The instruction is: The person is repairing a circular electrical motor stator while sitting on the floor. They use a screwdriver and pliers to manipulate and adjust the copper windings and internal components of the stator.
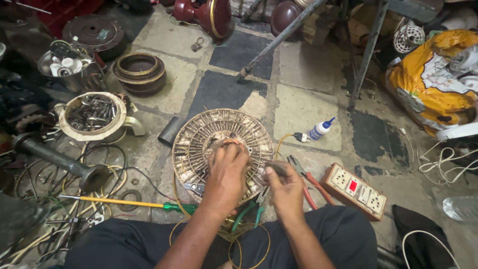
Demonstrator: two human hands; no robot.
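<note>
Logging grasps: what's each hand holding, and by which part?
Left hand rests on the middle of the round motor, fingers on its hub; a grip can't be confirmed. Right hand pinches a thin dark tool near its end.

Round ribbed fan motor (209, 134) flat on floor.

both hands (226, 172) (285, 187) curled, close together

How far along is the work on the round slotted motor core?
Done: the round slotted metal motor core lies bare on the stone floor. In hand: the left hand presses on its copper-wound centre, while the right hand pinches something small beside the rim. Left: loose yellow wire trails; red-handled pliers lie unused.
</note>
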